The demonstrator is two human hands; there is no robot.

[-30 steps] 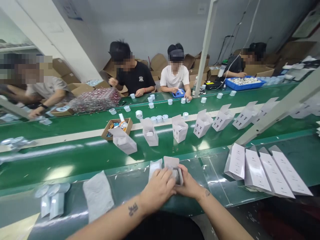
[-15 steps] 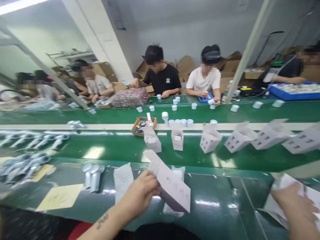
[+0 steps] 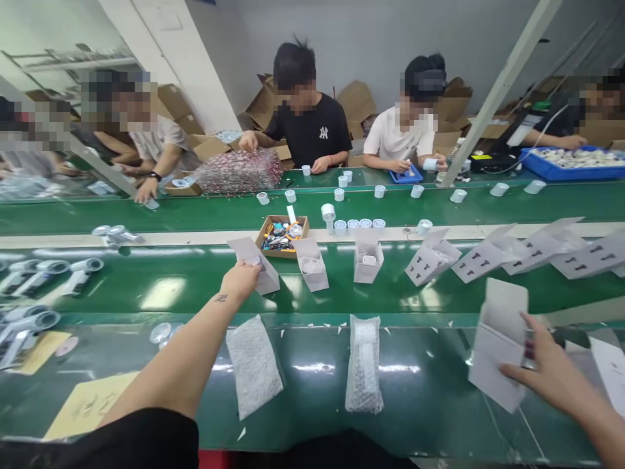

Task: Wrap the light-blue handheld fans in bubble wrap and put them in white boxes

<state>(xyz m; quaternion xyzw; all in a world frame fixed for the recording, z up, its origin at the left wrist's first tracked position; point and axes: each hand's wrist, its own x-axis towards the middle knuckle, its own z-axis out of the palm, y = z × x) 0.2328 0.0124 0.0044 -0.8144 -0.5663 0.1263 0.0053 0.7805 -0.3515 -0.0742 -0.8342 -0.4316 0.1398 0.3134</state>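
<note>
My left hand (image 3: 240,281) reaches over the green belt, its fingers closed on the side of an open white box (image 3: 267,279) at the left end of a row of similar boxes. At the right, my right hand (image 3: 541,355) grips another white box (image 3: 502,339), flap up, with its thumb in front. In front of me on the bench lie a flat bubble-wrap bag (image 3: 254,366) and a bubble-wrapped item (image 3: 364,368). Two more open boxes, a white box (image 3: 315,270) and a white box (image 3: 368,260), stand right of my left hand with things inside.
Several hair-dryer-shaped grey devices (image 3: 81,273) lie at the left. A carton of small parts (image 3: 280,236) sits on the divider beside white round caps (image 3: 359,225). Several filled boxes (image 3: 481,257) line the belt at right. Co-workers sit across, near a blue tray (image 3: 571,163).
My left hand has carried a white box from above the bench to the belt, left of the other boxes. My right hand has lifted a white box from the right edge and moved it inward.
</note>
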